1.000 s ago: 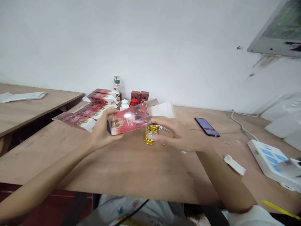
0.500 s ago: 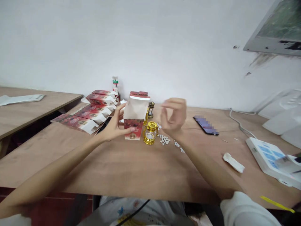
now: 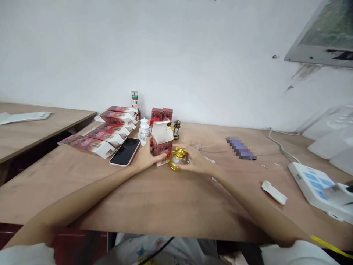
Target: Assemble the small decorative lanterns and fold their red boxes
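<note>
My left hand [image 3: 147, 156] is closed around an upright red printed carton [image 3: 161, 147], its white top flap raised. Against the carton's right side stands a small gold lantern [image 3: 179, 154] with a clear middle, slightly tilted. My right hand [image 3: 194, 160] curves round that lantern from the right, thumb near its base and fingers behind it. Several small white discs and tags [image 3: 211, 160] lie beyond and beside this hand, partly hidden by it. Behind the carton are a bronze-coloured lantern [image 3: 177, 130] and a white lantern [image 3: 144, 130].
Several unfilled red cartons [image 3: 88, 143] lie flat at the left, beside a phone [image 3: 125, 151]. Two closed red boxes [image 3: 162, 114] stand near the wall. On the right are a second phone [image 3: 241, 148], a white scrap [image 3: 274, 192] and a power strip [image 3: 317, 189] with its cable.
My right hand has come down from the air onto the gold lantern. My left hand has moved the carton slightly right and turned it, bringing it beside the lantern.
</note>
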The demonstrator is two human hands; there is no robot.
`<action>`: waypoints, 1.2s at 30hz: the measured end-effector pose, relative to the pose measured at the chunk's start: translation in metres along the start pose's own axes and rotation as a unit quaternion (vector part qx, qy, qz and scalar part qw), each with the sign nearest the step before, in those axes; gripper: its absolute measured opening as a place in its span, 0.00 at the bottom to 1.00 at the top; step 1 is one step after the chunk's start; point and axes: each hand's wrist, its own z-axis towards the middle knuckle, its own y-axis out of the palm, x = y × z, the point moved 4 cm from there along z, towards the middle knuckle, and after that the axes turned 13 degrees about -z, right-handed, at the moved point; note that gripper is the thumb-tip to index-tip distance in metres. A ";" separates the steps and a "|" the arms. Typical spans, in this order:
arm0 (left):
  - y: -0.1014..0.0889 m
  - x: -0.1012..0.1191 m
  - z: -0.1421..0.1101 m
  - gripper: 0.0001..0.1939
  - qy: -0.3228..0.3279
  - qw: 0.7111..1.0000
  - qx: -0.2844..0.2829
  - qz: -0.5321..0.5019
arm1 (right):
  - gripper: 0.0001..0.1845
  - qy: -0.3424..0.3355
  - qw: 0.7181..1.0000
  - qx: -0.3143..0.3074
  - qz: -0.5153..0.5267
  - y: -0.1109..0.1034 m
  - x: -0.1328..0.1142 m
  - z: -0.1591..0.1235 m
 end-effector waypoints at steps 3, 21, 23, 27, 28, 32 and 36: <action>0.004 -0.006 -0.003 0.34 -0.029 0.999 -0.023 0.005 | 0.39 0.005 0.992 0.128 0.009 -0.027 -0.012 0.006; 0.008 -0.004 -0.003 0.29 -0.051 0.998 -0.031 -0.011 | 0.33 0.156 0.981 0.027 -0.109 -0.024 -0.026 0.086; 0.008 -0.003 -0.003 0.28 -0.049 0.998 -0.037 -0.008 | 0.29 0.137 0.980 -0.018 -0.140 -0.018 -0.025 0.093; 0.009 -0.001 -0.004 0.29 -0.052 0.998 -0.048 0.001 | 0.12 0.110 0.971 -0.106 -0.182 -0.011 -0.021 0.106; 0.009 -0.001 -0.004 0.31 -0.050 0.997 -0.050 -0.004 | 0.08 0.104 0.969 -0.135 -0.178 -0.011 -0.020 0.107; 0.009 -0.001 -0.006 0.47 -0.013 0.998 -0.044 -0.044 | 0.08 0.079 0.978 -0.166 -0.095 -0.019 -0.020 0.101; 0.009 -0.001 -0.008 0.48 -0.008 0.997 -0.041 -0.071 | 0.15 0.060 0.995 -0.028 0.075 -0.030 -0.006 0.089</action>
